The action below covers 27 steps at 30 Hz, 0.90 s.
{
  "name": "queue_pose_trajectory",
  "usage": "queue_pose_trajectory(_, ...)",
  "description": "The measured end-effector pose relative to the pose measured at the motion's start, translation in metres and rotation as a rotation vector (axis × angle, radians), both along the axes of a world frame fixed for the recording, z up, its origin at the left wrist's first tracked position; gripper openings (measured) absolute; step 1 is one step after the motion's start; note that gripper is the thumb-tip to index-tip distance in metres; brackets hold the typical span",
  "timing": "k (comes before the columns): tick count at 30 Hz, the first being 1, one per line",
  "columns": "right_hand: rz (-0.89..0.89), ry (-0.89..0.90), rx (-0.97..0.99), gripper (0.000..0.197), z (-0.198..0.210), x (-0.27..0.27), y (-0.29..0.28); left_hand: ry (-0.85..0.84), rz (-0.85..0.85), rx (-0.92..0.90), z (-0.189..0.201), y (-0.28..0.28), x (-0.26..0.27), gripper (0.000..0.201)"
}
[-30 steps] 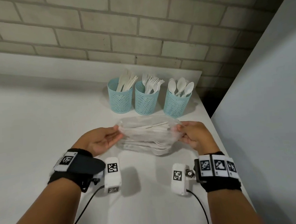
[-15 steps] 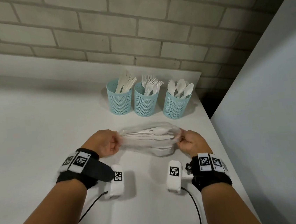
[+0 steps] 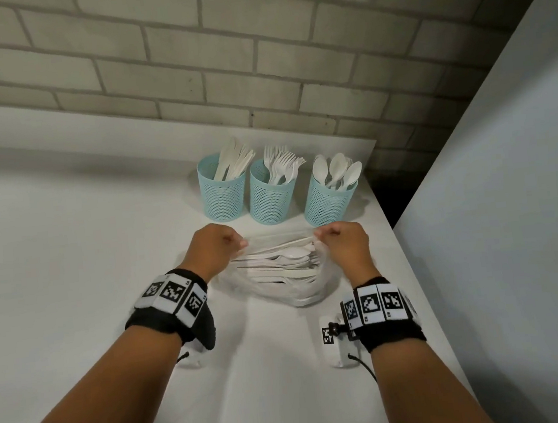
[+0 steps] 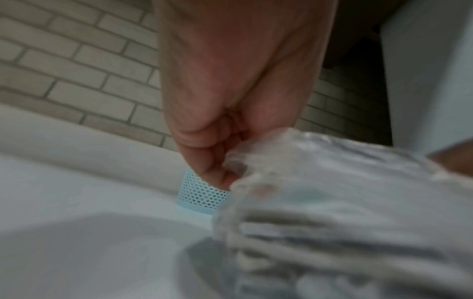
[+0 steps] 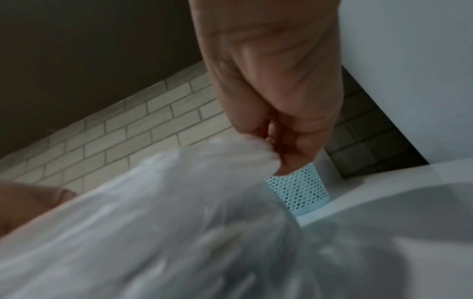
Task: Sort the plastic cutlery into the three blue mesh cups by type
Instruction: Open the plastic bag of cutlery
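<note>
Bare counter [image 3: 68,250] lying open leftward; three mesh cups [image 3: 270,195] blocking ahead; grey panel [image 3: 509,187] closing off the right.

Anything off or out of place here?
Nothing stands out. Three mesh cups stand upright, holding knives, forks and spoons separately. Left hand and right hand each pinch an end of the clear bag of cutlery on the table.

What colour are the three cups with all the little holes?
The three mesh plastic cups are light blue, like a pale turquoise. The head view shows them best.
</note>
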State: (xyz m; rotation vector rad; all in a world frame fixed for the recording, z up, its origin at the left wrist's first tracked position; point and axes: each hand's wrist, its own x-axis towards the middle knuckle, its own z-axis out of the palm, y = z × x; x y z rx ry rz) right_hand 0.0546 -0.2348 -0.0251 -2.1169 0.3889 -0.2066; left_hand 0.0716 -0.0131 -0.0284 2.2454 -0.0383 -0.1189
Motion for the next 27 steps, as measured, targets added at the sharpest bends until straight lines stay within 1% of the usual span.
queue_pose_trajectory(1,-0.027,0.032,0.113,0.009,0.0,0.004,-0.001,0.045,0.022,-0.124,0.0,-0.001,0.002,0.017)
queue_pose_trajectory(3,-0.074,0.113,0.424,0.017,-0.003,0.01,-0.002,0.173,0.074,-0.387,-0.001,-0.001,0.002,0.022)
queue_pose_trajectory(4,-0.081,0.155,0.574,0.018,-0.007,0.013,-0.004,0.25,0.102,-0.502,-0.002,-0.001,0.003,0.022)
queue_pose_trajectory(6,-0.005,0.24,0.756,0.017,-0.014,0.017,-0.01,0.385,0.181,-0.696,-0.007,0.001,0.006,0.019)
queue_pose_trajectory(7,0.023,0.289,0.828,0.016,-0.017,0.02,-0.014,0.428,0.225,-0.764,-0.009,0.002,0.009,0.019)
queue_pose_trajectory(10,0.104,0.425,1.04,0.01,-0.018,0.024,-0.024,0.496,0.339,-0.851,-0.015,0.006,0.015,0.022)
queue_pose_trajectory(11,0.162,0.447,1.117,0.009,-0.015,0.024,-0.024,0.512,0.359,-0.871,-0.016,0.006,0.015,0.022)
queue_pose_trajectory(12,0.241,0.432,1.165,0.013,-0.019,0.027,-0.025,0.526,0.367,-0.892,-0.016,0.005,0.015,0.021)
queue_pose_trajectory(13,0.291,0.406,1.173,0.02,-0.025,0.029,-0.026,0.532,0.366,-0.908,-0.016,0.004,0.014,0.021)
queue_pose_trajectory(14,0.278,0.448,1.17,0.024,-0.028,0.031,-0.031,0.528,0.362,-0.904,-0.016,0.002,0.014,0.02)
queue_pose_trajectory(15,0.262,0.478,1.152,0.02,-0.03,0.031,-0.036,0.513,0.352,-0.882,-0.015,0.0,0.013,0.019)
queue_pose_trajectory(16,0.316,0.461,1.163,0.011,-0.034,0.032,-0.038,0.478,0.336,-0.817,-0.012,-0.002,0.012,0.017)
queue_pose_trajectory(17,0.294,0.436,1.177,0.01,-0.034,0.03,-0.035,0.417,0.313,-0.704,-0.008,-0.004,0.01,0.015)
queue_pose_trajectory(18,0.198,0.411,1.187,0.015,-0.031,0.025,-0.025,0.335,0.278,-0.551,-0.004,-0.005,0.008,0.014)
queue_pose_trajectory(19,0.066,0.377,1.122,0.014,-0.029,0.026,-0.025,0.252,0.227,-0.376,-0.003,-0.006,0.007,0.018)
queue_pose_trajectory(21,-0.025,0.257,1.131,0.014,-0.021,0.023,-0.025,0.151,0.131,0.021,0.0,-0.006,0.004,0.031)
queue_pose_trajectory(22,-0.039,0.217,1.108,0.015,-0.016,0.021,-0.023,0.084,0.098,0.174,0.002,-0.008,0.002,0.033)
queue_pose_trajectory(23,-0.04,0.203,1.069,0.015,-0.013,0.022,-0.023,-0.01,0.062,0.247,0.006,-0.012,-0.001,0.028)
queue_pose_trajectory(25,-0.018,0.212,0.964,0.014,-0.005,0.019,-0.018,-0.181,-0.082,0.207,0.011,-0.022,-0.002,0.015)
queue_pose_trajectory(27,0.014,0.23,0.908,0.018,0.001,0.016,-0.014,-0.217,-0.258,0.223,0.011,-0.034,-0.006,0.018)
